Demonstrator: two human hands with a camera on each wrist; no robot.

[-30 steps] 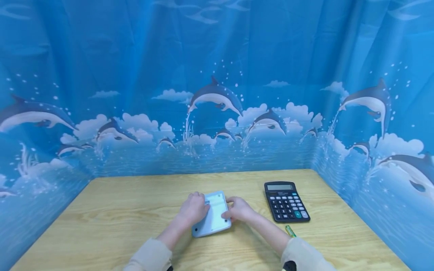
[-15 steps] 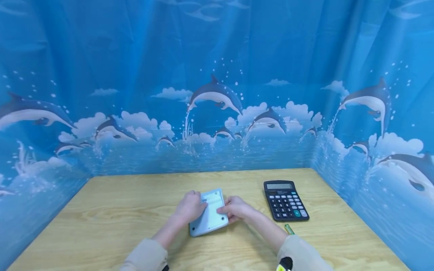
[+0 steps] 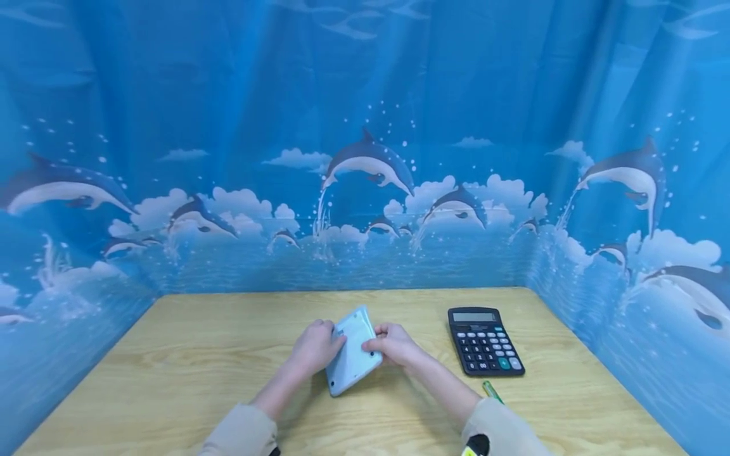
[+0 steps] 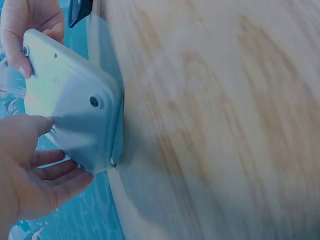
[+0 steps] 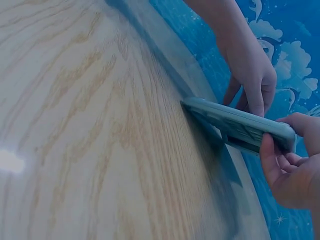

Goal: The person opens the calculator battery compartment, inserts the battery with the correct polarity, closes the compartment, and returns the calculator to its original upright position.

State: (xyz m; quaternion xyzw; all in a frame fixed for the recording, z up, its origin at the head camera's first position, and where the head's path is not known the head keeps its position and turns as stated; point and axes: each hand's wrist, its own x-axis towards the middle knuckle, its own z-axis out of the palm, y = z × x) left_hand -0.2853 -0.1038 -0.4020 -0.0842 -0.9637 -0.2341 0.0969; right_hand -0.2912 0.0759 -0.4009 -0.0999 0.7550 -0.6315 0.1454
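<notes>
A pale blue calculator (image 3: pixel 352 361) is tilted above the wooden table, its back with dark round feet facing me. My left hand (image 3: pixel 313 347) grips its left edge, thumb on the back. At the right edge, my right hand (image 3: pixel 395 344) pinches it between thumb and fingers. The left wrist view shows the left thumb on the back panel (image 4: pixel 75 120) and the other fingers at the edge. In the right wrist view the calculator's lower edge (image 5: pixel 192 102) is at or just above the tabletop; whether it touches is unclear. Its keys are mostly hidden.
A black calculator (image 3: pixel 485 342) lies face up at the right of the table (image 3: pixel 228 342). Near my right sleeve is a small green cylinder (image 3: pixel 492 391) that looks like a battery. A blue dolphin-print curtain (image 3: pixel 256 158) encloses the back and sides.
The pale blue calculator has turned and tilted up more steeply, its right side rising. Both hands keep hold of it. The black calculator stays in place.
</notes>
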